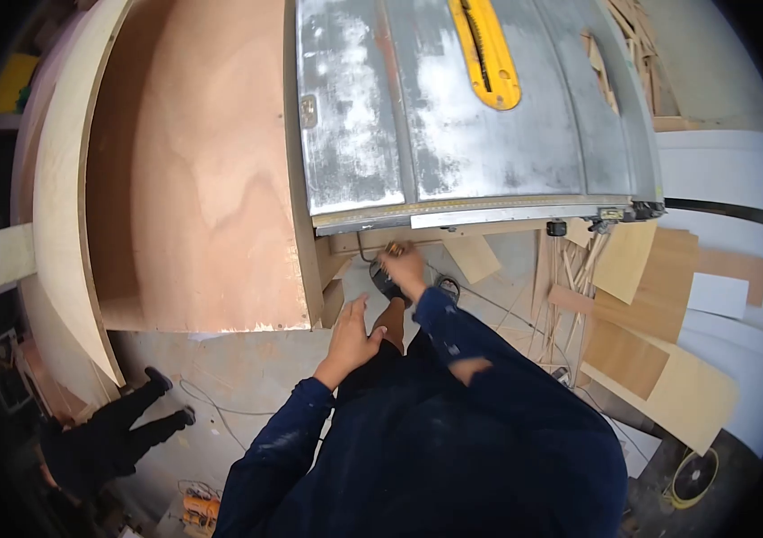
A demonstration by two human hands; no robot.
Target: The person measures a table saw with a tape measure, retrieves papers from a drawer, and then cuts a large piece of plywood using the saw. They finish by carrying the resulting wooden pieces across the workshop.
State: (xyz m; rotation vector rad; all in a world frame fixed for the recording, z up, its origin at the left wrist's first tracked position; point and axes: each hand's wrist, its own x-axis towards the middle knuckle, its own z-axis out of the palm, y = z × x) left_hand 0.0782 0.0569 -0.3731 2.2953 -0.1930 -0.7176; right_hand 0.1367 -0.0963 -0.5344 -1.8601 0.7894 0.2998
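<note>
My right hand (405, 273) is just below the front edge of the table saw (345, 134), with its fingers closed. A small dark and yellowish thing (394, 249) shows at its fingertips, too blurred to name. My left hand (352, 342) is lower and to the left, near the corner of a plywood panel (211, 179). Its fingers are stretched out, with nothing in them. On the saw's worn grey top, a yellow insert (504, 85) surrounds the dark toothed blade (478, 54). A metal rail (507, 216) with a measuring scale runs along the front edge.
Wooden offcuts and boards (641, 359) lean and lie at the right, beside white sheets (740, 359). Cables (220, 408) cross the floor. Another person in dark clothes (99, 448) is at the lower left. A round fan (695, 475) stands lower right.
</note>
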